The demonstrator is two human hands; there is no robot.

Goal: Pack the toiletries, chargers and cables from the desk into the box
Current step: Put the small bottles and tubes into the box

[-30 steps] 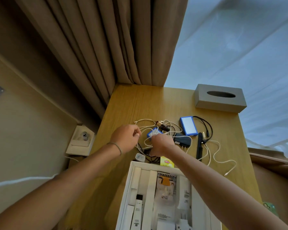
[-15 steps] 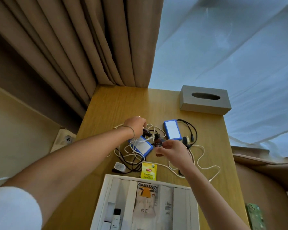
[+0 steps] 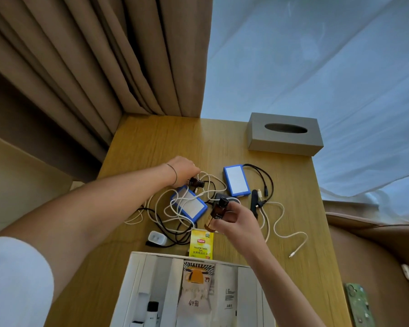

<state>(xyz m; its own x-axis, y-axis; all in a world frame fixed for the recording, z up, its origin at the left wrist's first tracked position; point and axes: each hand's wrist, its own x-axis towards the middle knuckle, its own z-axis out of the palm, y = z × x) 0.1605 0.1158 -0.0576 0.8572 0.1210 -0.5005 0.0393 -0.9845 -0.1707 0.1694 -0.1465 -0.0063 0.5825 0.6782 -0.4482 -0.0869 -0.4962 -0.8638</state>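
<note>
Amber bottle [image 3: 216, 214] in right hand [image 3: 237, 221], above desk [image 3: 293, 232] clutter.

Since 0.5 s ago: right hand [image 3: 237, 221] has lifted a small brown bottle [image 3: 216, 214] off the desk, tilted, nearer the box [image 3: 137, 277]. Left hand [image 3: 183, 169] now grips a 2nd dark bottle [image 3: 196, 182] among the cables [image 3: 175, 208].
</note>
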